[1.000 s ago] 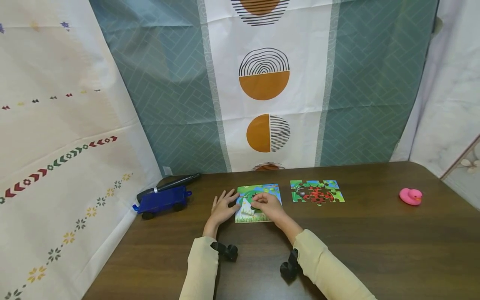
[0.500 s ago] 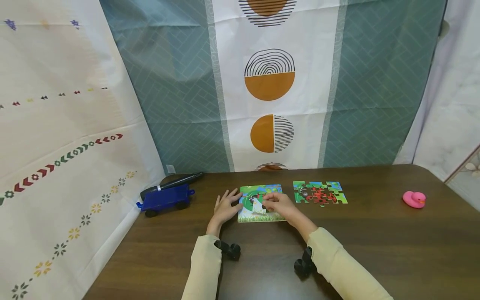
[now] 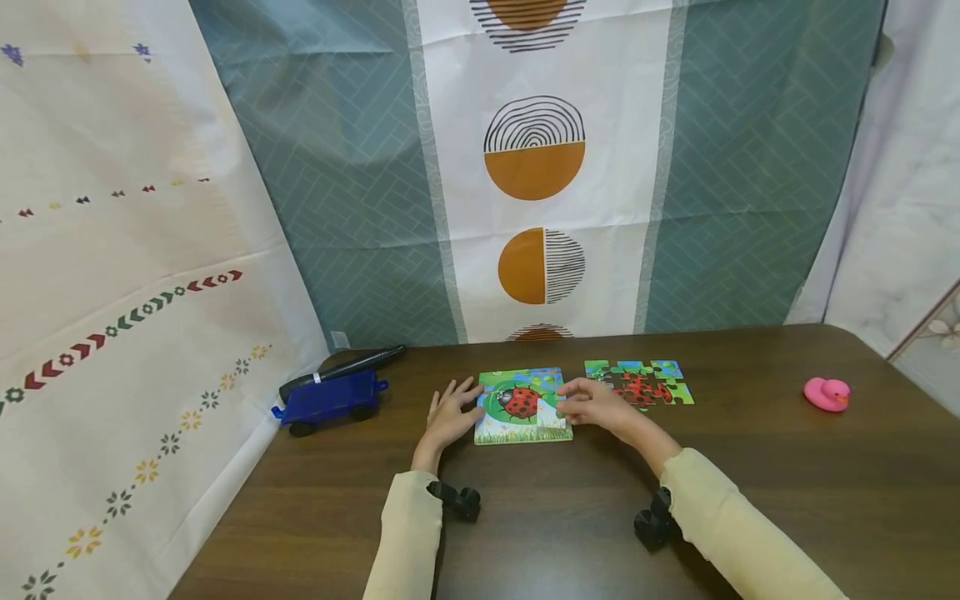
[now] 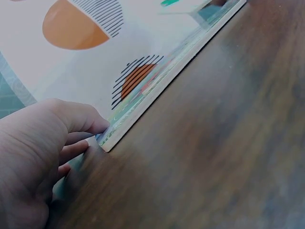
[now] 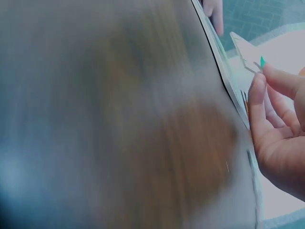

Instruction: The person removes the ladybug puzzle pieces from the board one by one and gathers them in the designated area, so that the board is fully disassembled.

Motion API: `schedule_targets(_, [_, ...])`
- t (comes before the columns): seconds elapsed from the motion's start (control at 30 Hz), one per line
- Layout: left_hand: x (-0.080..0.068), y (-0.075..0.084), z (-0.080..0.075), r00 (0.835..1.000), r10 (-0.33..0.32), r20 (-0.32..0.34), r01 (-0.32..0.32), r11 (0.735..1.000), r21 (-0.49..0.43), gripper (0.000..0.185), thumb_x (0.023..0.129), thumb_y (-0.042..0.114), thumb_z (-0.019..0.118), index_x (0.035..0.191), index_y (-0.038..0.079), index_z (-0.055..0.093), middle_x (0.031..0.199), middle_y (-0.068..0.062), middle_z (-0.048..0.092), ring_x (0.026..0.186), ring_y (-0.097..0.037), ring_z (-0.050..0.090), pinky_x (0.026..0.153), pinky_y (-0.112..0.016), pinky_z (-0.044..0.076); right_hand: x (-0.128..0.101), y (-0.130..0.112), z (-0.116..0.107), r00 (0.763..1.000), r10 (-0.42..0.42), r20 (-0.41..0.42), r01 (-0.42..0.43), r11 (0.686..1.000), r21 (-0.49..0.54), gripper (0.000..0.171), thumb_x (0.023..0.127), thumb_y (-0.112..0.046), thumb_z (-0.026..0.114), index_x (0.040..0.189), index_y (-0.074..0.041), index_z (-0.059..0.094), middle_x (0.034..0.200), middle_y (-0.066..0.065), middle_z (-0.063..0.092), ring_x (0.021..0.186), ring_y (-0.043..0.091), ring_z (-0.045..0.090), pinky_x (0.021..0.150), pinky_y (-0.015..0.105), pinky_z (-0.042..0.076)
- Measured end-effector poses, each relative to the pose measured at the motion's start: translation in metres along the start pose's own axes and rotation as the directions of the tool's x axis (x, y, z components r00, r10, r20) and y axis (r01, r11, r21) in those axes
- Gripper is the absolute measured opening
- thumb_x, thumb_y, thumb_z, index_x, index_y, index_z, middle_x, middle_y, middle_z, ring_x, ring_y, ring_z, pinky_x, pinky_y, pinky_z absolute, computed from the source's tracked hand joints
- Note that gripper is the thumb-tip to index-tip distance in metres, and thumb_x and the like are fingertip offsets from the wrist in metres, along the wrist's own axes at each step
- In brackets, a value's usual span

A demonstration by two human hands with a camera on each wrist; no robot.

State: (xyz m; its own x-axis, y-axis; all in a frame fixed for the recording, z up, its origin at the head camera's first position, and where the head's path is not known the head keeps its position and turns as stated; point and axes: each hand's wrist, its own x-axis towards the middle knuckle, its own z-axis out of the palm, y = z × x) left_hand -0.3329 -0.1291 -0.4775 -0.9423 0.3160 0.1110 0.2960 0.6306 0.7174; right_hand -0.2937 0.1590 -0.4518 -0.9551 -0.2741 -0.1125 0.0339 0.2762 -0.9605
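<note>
A square picture board [image 3: 501, 435] with a red ladybug on green lies flat on the table. My left hand [image 3: 452, 417] rests at its left side, fingers spread; in the left wrist view the thumb [image 4: 88, 119] touches the board's corner. Over the board's right part, my right hand [image 3: 600, 408] pinches a flat whitish puzzle piece [image 3: 551, 415] between thumb and fingertips. The right wrist view shows that puzzle piece [image 5: 244, 51] tilted up above the board's edge, with a bit of green on it.
Behind my right hand lies a partly joined ladybug jigsaw [image 3: 637, 388] with gaps. A blue toy wagon [image 3: 332, 397] and a black pen-like object [image 3: 360, 363] sit at the left. A pink rubber duck [image 3: 827, 394] stands at the far right. A patterned curtain hangs behind the table.
My right hand has moved right with the puzzle piece, from the board's middle to its right edge, uncovering the printed ladybug. The left hand stays at the board's left side.
</note>
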Motion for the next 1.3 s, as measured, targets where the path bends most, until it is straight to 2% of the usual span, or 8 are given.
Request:
schedule_targets(0.27, [0.001,-0.001,-0.002,1.000,-0.013,-0.005,0.013,1.000,0.011,0.051,0.093,0.020,0.058,0.143,0.011,0.051,0.158,-0.012,0.035,0.152,-0.037,0.015,0.123,-0.059,-0.003,-0.024,0.006,-0.037,0.999,-0.044,0.023,0.047,0.990,-0.131,0.034,0.094,-0.020,0.064,0.116,0.005,0.057,0.098,0.009,0.066,0.084,0.014,0.064,0.080,0.030,0.058])
schedule_targets(0.53, [0.000,-0.003,-0.001,1.000,-0.006,-0.014,0.006,1.000,-0.018,0.051,0.093,0.019,0.058,0.142,0.009,0.051,0.158,-0.013,0.035,0.152,-0.038,0.015,0.122,-0.059,-0.004,-0.040,0.014,-0.058,0.998,-0.053,0.033,0.059,0.982,-0.181,0.033,0.094,-0.019,0.064,0.114,0.007,0.058,0.098,0.008,0.069,0.087,0.011,0.066,0.077,0.027,0.059])
schedule_targets(0.97, [0.000,-0.001,0.004,1.000,0.003,-0.016,-0.004,1.000,-0.029,0.050,0.093,0.019,0.058,0.142,0.009,0.052,0.157,-0.013,0.036,0.151,-0.039,0.015,0.122,-0.060,-0.004,-0.043,0.019,-0.063,0.994,-0.106,0.026,0.109,0.943,-0.313,0.020,0.093,-0.012,0.064,0.103,0.005,0.061,0.084,0.007,0.068,0.073,0.016,0.060,0.067,0.025,0.058])
schedule_targets(1.3, [0.000,0.001,0.004,0.999,-0.006,-0.036,0.006,1.000,-0.003,0.050,0.092,0.020,0.059,0.140,0.009,0.054,0.156,-0.012,0.038,0.151,-0.039,0.018,0.122,-0.061,-0.002,-0.038,0.020,-0.059,0.989,-0.150,-0.013,0.130,0.895,-0.428,0.014,0.092,-0.012,0.066,0.095,0.001,0.064,0.073,0.005,0.066,0.064,0.009,0.059,0.059,0.022,0.056])
